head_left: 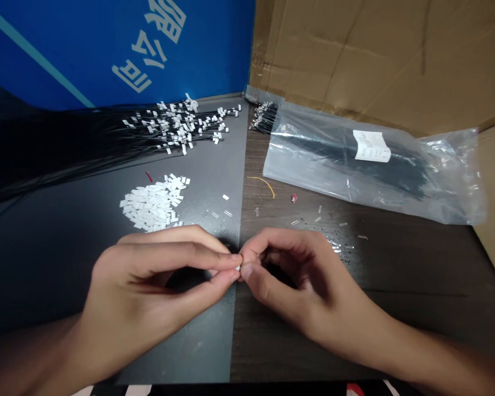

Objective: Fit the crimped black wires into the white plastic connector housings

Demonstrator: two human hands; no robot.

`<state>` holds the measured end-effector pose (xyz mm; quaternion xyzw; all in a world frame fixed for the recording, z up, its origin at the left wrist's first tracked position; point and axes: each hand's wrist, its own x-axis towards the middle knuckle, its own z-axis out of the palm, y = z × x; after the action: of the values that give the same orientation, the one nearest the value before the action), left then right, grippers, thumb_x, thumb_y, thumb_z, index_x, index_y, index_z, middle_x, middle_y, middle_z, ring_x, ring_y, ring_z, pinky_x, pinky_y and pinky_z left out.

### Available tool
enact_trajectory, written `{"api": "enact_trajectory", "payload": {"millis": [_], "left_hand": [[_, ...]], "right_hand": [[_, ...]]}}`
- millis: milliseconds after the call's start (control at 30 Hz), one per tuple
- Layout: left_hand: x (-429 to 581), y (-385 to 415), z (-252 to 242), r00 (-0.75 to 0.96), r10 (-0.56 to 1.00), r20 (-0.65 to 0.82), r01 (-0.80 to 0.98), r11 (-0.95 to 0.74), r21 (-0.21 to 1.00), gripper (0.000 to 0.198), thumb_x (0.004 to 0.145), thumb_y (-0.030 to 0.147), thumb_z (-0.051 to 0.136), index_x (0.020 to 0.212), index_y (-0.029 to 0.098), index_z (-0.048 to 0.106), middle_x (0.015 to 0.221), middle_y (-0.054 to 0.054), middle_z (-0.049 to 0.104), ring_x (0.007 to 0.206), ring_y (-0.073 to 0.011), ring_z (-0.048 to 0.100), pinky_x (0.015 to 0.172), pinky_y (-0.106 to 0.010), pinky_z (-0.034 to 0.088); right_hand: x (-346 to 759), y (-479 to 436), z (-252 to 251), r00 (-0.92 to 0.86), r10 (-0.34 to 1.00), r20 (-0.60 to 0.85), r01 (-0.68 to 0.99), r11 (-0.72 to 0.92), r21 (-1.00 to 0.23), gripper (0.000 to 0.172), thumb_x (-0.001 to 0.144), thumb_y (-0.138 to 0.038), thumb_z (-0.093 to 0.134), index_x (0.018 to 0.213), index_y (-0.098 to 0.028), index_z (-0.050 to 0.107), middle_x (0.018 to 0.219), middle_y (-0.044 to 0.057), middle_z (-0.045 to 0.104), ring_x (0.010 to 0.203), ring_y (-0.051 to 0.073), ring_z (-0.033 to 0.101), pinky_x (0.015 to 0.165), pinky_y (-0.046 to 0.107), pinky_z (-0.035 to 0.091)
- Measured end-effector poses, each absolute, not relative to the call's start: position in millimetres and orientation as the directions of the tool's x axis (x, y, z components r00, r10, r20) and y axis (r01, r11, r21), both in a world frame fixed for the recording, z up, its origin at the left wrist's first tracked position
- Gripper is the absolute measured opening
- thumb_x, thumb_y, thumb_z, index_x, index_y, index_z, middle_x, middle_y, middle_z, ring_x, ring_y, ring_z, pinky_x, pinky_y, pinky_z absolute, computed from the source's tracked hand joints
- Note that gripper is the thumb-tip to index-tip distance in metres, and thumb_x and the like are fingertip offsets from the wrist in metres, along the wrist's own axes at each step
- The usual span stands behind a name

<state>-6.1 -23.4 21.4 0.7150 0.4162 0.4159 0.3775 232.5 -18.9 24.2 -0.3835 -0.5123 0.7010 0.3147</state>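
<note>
Gripping a small white plastic connector [238,268] between closed fingertips, the left hand [148,291] and right hand [309,286] meet at near centre, with a heap of loose white connectors [152,203] far left and a clear plastic bag of black wires [355,165] far right.

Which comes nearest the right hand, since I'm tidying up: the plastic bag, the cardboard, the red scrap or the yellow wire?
From the right hand:
1. Red scrap and yellow wire, too close to call; both ahead on the wood.
2. Plastic bag, ahead and to the right.
3. Cardboard, behind the bag.
</note>
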Motion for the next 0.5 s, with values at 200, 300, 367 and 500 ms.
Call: {"api": "enact_trajectory", "payload": {"millis": [200,300,367,500], "left_hand": [[-5.6,-22.5,19.6,0.298,0.912,0.283,0.246,-0.360,0.900,0.032,0.095,0.002,0.093,0.102,0.032,0.101,0.093,0.000,0.096,0.073,-0.0179,0.088,0.069,-0.024,0.073],[-2.6,-22.0,16.8,0.238,0.940,0.244,0.212,-0.296,0.931,0.032,0.095,0.001,0.092,0.098,0.031,0.100,0.092,0.000,0.096,0.074,-0.0175,0.089,0.068,-0.022,0.073],[-0.2,-21.1,15.5,0.213,0.952,0.222,0.176,-0.261,0.949,0.032,0.094,0.000,0.091,0.096,0.031,0.099,0.091,0.001,0.096,0.075,-0.0168,0.089,0.069,-0.020,0.073],[2.6,-19.7,14.8,0.203,0.956,0.212,0.154,-0.245,0.957,0.036,0.092,-0.003,0.089,0.095,0.032,0.100,0.091,0.001,0.096,0.076,-0.0152,0.090,0.071,-0.017,0.072]], "right_hand": [[231.1,-18.7,27.3,-0.482,0.841,-0.244,-0.050,-0.305,-0.951,0.024,0.100,-0.019,0.097,0.092,-0.020,0.074,0.081,-0.004,0.066,0.073,0.012,0.055,0.063,0.023,0.043],[229.7,-16.7,27.1,-0.480,0.847,-0.228,-0.077,-0.299,-0.951,0.025,0.099,-0.015,0.097,0.091,-0.019,0.075,0.079,-0.005,0.065,0.075,0.012,0.057,0.068,0.021,0.047],[229.5,-16.2,25.7,-0.473,0.847,-0.241,-0.063,-0.306,-0.950,0.023,0.098,-0.013,0.098,0.093,-0.019,0.076,0.080,-0.005,0.068,0.077,0.012,0.060,0.069,0.020,0.047],[229.6,-17.2,23.0,-0.455,0.853,-0.256,-0.038,-0.306,-0.951,0.020,0.098,-0.015,0.097,0.094,-0.019,0.077,0.082,-0.003,0.071,0.077,0.013,0.063,0.065,0.021,0.046]]}}
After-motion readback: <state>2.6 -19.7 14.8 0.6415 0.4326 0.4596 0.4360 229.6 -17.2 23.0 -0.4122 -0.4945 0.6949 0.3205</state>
